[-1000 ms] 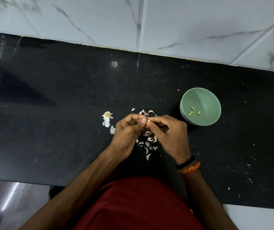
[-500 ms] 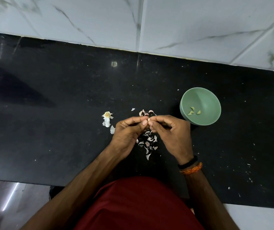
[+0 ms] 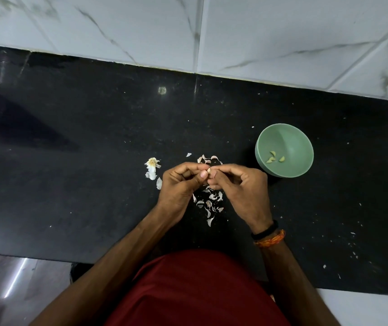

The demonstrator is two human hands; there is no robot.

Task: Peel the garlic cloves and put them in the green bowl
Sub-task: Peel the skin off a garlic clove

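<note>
Both hands (image 3: 211,182) are pinching a garlic clove (image 3: 209,170), still peeling; few cloves sitting in the green bowl (image 3: 289,140) already.

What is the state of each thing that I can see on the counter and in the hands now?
garlic clove: pinched between both hands' fingertips, mostly hidden.
left hand: fingers curled, pinching the clove.
right hand: fingers curled, pinching the clove.
green bowl: upright, holding a few peeled cloves.
garlic skins: loose, scattered under the hands.
garlic root piece: lying on the counter left of the hands.
</note>
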